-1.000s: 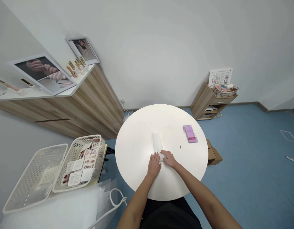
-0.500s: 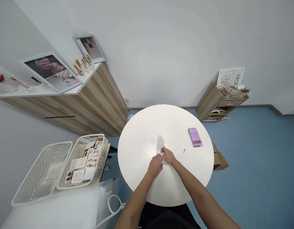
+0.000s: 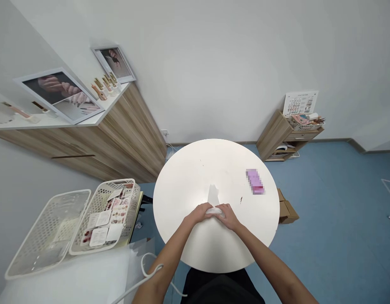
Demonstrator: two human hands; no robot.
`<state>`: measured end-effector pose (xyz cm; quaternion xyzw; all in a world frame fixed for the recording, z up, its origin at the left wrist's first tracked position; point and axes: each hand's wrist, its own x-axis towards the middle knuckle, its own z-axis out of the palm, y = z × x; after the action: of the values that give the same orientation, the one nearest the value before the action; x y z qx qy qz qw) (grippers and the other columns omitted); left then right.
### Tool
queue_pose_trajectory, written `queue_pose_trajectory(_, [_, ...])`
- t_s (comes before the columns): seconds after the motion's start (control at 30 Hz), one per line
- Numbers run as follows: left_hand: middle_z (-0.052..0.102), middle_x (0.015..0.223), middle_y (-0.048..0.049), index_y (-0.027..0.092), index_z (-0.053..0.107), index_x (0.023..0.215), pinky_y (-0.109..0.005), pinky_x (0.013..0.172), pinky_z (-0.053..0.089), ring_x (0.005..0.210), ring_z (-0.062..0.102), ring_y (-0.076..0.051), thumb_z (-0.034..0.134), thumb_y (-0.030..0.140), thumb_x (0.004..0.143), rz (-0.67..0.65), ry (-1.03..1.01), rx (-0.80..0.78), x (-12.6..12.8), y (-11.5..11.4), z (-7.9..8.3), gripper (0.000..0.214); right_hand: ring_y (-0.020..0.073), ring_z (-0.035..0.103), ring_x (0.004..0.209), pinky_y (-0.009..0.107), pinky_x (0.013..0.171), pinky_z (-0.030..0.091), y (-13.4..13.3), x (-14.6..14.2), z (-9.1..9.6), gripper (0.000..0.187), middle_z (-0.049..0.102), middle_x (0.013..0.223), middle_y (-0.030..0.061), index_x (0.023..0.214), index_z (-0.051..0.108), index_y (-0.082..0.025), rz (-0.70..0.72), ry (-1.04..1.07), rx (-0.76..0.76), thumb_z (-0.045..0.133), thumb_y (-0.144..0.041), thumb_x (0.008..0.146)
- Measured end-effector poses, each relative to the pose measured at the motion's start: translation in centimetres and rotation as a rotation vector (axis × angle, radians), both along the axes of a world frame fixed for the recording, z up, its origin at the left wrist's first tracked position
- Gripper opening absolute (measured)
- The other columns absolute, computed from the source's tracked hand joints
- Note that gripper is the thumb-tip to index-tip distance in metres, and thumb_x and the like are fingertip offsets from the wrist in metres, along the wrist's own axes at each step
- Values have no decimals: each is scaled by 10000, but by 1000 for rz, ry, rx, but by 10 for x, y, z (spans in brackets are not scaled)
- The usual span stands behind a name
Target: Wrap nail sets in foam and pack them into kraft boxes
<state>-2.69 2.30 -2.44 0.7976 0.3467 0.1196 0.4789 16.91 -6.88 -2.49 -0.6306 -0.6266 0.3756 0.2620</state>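
A white cloth or tissue (image 3: 213, 195) lies near the middle of the round white table (image 3: 182, 185), its near end gathered between both hands. My left hand (image 3: 199, 213) curls its fingers over that near end from the left. My right hand (image 3: 227, 215) pinches the same end from the right, the two hands touching. The far end of the cloth sticks up loosely toward the table's centre. A purple blurred object (image 3: 255, 181) lies on the table to the right, apart from both hands.
Two white perforated baskets (image 3: 106, 215) stand at the left, one holding several cards. A wooden cabinet (image 3: 118, 135) with framed pictures runs along the left wall. A small wooden shelf unit (image 3: 285, 135) stands at the back right, a cardboard box (image 3: 286, 209) on the blue floor.
The cloth lay flat and long a second ago; now it is bunched shorter. Both hands have closed together over its near end, my left wrist swinging outward to the left.
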Motion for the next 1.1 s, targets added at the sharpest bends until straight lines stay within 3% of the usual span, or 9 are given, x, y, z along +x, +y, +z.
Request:
queue_pose_trajectory(0.1, [715,873,-24,260,723,834,-291,698,491,783,653,-224,731,368,650,70,-2,-173,7,20,1,213,216,591,931,360,854,476,6,5,-7,372,675,1083,49,1177,618,-242,-69,31,-65,512,-418,866])
queue_pose_trajectory(0.2, [717,875,-16,269,715,902,-283,692,487,766,648,-209,720,373,669,161,-6,-256,15,34,-2,255,182,593,751,312,726,476,25,9,-22,297,672,898,21,1023,647,-225,-159,64,-145,525,-406,822])
queue_pose_trajectory(0.33, [624,744,36,280,637,998,-265,653,473,659,603,-164,672,340,730,368,3,-166,25,31,-18,277,171,581,684,283,661,459,47,11,-40,222,611,724,-18,843,601,-228,-298,87,-213,592,-432,754])
queue_pose_trajectory(0.47, [557,881,24,260,579,988,-271,705,486,691,577,-136,635,287,768,510,55,-18,32,14,-34,229,178,597,673,289,653,472,51,7,-43,324,583,698,-48,1054,533,-262,-374,34,-251,591,-407,770])
queue_pose_trajectory(0.6, [528,990,-27,249,581,1033,-322,780,495,865,581,-187,571,294,843,557,113,130,35,-2,-43,195,221,609,938,347,776,501,40,-1,-32,324,622,1074,71,1175,513,-239,-277,-175,-46,493,-338,866])
queue_pose_trajectory(0.77, [551,955,-39,240,605,1027,-368,817,496,895,578,-216,553,283,861,586,131,115,37,-2,-48,180,289,338,1371,466,1110,309,24,-6,-28,490,420,1485,117,1361,460,-202,114,-420,175,530,-276,882])
queue_pose_trajectory(0.93, [580,935,-36,220,648,939,-366,816,518,790,611,-186,647,294,786,688,60,-76,39,8,-51,170,299,340,1386,491,1146,244,29,-5,-30,637,392,1515,142,1418,420,-166,211,-551,125,602,-158,808])
queue_pose_trajectory(1.03, [628,992,-66,210,633,1071,-349,812,533,820,645,-186,639,392,818,770,8,-169,40,6,-50,311,296,425,1324,463,1117,301,42,-3,-22,582,462,1461,162,1370,487,-152,221,-531,98,606,-161,800])
queue_pose_trajectory(1.1, [663,1066,-101,200,591,1175,-335,824,537,901,666,-195,548,503,884,857,-111,-332,41,1,-48,423,291,487,1266,429,1073,361,50,1,-14,541,512,1417,164,1341,527,-145,192,-451,52,616,-226,813])
